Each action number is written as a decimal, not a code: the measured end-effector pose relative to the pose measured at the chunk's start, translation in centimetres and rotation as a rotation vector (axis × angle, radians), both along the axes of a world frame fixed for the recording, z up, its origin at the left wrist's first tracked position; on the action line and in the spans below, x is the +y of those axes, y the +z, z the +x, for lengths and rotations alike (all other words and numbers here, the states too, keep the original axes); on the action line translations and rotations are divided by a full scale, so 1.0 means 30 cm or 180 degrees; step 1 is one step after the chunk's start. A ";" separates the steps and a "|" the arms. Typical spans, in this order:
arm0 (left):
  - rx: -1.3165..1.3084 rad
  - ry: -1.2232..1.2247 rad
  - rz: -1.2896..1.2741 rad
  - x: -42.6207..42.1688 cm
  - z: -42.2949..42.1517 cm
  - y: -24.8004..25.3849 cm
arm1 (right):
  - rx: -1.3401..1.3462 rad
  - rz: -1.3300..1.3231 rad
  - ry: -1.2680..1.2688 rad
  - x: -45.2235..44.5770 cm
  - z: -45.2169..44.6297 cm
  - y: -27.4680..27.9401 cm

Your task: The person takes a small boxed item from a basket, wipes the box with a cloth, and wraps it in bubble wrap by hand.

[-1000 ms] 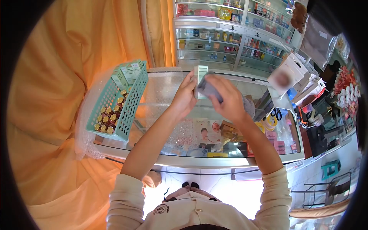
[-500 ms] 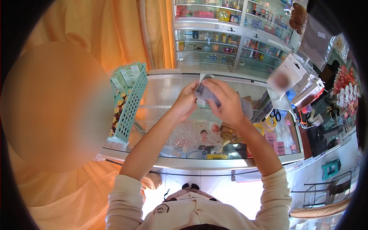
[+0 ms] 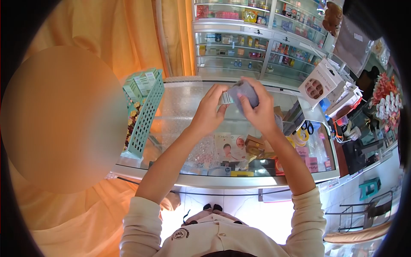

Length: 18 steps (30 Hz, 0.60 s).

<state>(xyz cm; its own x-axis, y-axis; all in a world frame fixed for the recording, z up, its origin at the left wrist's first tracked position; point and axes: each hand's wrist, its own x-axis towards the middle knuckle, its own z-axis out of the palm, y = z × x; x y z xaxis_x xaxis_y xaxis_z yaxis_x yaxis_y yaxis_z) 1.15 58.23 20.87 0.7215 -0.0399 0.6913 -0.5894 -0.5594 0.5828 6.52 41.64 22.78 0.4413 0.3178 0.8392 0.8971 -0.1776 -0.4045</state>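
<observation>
Above the glass counter point(image 3: 180, 103), my left hand point(image 3: 209, 112) pinches one end of a small white and green box point(image 3: 227, 98). My right hand point(image 3: 260, 107) grips a grey cloth point(image 3: 245, 96), which covers the other end of the box. More of the cloth's grey fabric hangs behind my right wrist. A mint-green basket point(image 3: 147, 115) stands on the left part of the counter, with similar green and white boxes point(image 3: 143, 81) at its far end and small gold-topped items point(image 3: 133, 118) nearer me.
Glass shelves point(image 3: 231, 51) with goods stand behind the counter. On the right are a white package point(image 3: 320, 83), black scissors point(image 3: 307, 127) and yellow tape rolls point(image 3: 301, 137). Orange curtains point(image 3: 115, 25) hang at the left, where a large blurred patch hides part of the view.
The box has turned from upright to tilted, and the cloth has shifted over its right end. A blurred patch now covers the left side, including part of the basket.
</observation>
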 end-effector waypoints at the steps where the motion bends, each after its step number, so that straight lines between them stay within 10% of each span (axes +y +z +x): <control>1: 0.0000 -0.0002 -0.0007 -0.001 0.005 0.000 | 0.0088 0.0131 -0.0071 0.000 0.020 0.004; 18: 0.0144 -0.0039 0.0066 -0.005 0.003 -0.008 | -0.0259 -0.0053 0.0018 -0.004 -0.011 0.013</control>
<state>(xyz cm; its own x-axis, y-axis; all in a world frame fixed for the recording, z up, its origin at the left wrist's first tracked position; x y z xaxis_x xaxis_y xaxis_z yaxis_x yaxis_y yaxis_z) 1.24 58.07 20.62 0.7514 -0.0629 0.6569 -0.5696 -0.5644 0.5975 6.18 41.51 23.16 0.3701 0.3344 0.8667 0.9279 -0.1786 -0.3273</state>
